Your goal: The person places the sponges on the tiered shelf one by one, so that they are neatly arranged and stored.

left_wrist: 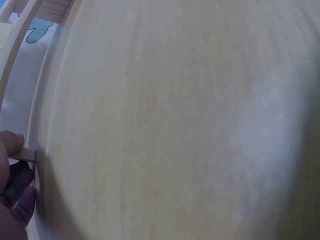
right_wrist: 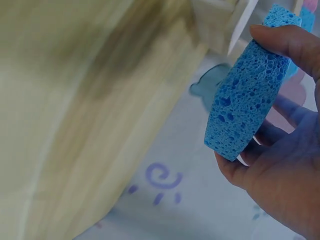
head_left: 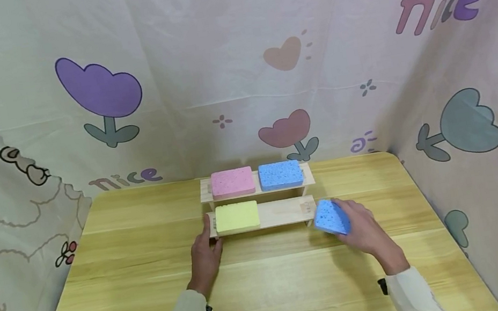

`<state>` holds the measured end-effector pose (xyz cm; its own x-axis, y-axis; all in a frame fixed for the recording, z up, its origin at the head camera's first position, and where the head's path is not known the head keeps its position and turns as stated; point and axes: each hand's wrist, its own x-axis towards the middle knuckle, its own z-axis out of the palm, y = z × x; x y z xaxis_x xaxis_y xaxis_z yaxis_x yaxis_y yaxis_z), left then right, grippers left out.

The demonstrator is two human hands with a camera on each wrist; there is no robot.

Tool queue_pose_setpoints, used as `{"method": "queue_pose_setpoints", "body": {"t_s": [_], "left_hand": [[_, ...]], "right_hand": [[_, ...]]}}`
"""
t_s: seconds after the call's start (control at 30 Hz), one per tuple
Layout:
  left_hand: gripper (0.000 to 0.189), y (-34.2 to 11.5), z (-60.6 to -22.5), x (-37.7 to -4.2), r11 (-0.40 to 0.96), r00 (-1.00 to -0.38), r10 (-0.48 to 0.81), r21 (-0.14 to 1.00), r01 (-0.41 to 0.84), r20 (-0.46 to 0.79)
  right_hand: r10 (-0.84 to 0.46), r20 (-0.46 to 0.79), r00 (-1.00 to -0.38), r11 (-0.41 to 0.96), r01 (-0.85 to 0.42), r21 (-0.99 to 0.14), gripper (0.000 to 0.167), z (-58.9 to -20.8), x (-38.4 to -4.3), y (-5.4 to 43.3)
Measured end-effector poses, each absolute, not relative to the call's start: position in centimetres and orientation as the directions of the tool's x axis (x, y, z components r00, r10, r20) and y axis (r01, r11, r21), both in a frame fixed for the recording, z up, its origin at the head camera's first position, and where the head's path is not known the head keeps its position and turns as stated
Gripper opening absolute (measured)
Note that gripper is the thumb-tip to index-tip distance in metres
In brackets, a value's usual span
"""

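A blue sponge [right_wrist: 250,95] is held by my right hand [head_left: 362,227], thumb on one side and fingers on the other. In the head view it is tilted beside the right end of the two-tier wooden rack [head_left: 287,212]. My left hand [head_left: 204,255] is at the rack's left end; the left wrist view has its thumb and fingers pinching the rack's small wooden leg [left_wrist: 24,154]. A yellow sponge [head_left: 236,218] lies on the left of the lower tier. On the upper tier are a pink sponge [head_left: 232,183] and, to its right, another blue sponge [head_left: 280,175].
The rack stands near the back of a wooden table [head_left: 271,293]. Behind the table and along both sides hangs a printed cloth [head_left: 196,66] with flowers and lettering. Black straps show at both wrists.
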<state>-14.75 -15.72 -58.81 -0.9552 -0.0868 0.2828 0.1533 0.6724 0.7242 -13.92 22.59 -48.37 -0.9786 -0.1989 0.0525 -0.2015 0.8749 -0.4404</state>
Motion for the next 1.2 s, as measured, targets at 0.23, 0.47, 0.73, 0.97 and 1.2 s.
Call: {"method": "queue_pose_setpoints", "body": {"t_s": [0.23,0.47,0.73,0.97,1.2], "left_hand": [[0.08,-15.7,-58.8,-14.8,0.669,-0.962,-0.094,0.733,0.128,0.255],[0.081,-15.6,-58.6,-14.7,0.667,-0.96,-0.093,0.733,0.137,0.264],[0.08,-15.7,-58.7,-14.7,0.662,-0.965,-0.089,0.739,0.129,0.248],[0.079,-15.7,-58.5,-14.7,0.659,-0.969,-0.093,0.744,0.113,0.23],[0.078,-15.8,-58.6,-14.7,0.671,-0.955,-0.094,0.727,0.146,0.28]], "right_hand": [[-0.276,0.043,-0.96,0.853,-0.266,-0.449,0.086,-47.9,-15.8,19.7],[-0.349,0.034,-0.937,0.828,-0.325,-0.456,0.081,-47.6,-17.0,17.4],[-0.416,-0.018,-0.909,0.824,-0.369,-0.429,0.08,-47.3,-18.0,15.3],[-0.416,-0.064,-0.907,0.832,-0.351,-0.429,0.081,-47.6,-18.8,13.9],[-0.392,-0.096,-0.915,0.839,-0.313,-0.446,0.083,-47.9,-19.3,12.9]]}}
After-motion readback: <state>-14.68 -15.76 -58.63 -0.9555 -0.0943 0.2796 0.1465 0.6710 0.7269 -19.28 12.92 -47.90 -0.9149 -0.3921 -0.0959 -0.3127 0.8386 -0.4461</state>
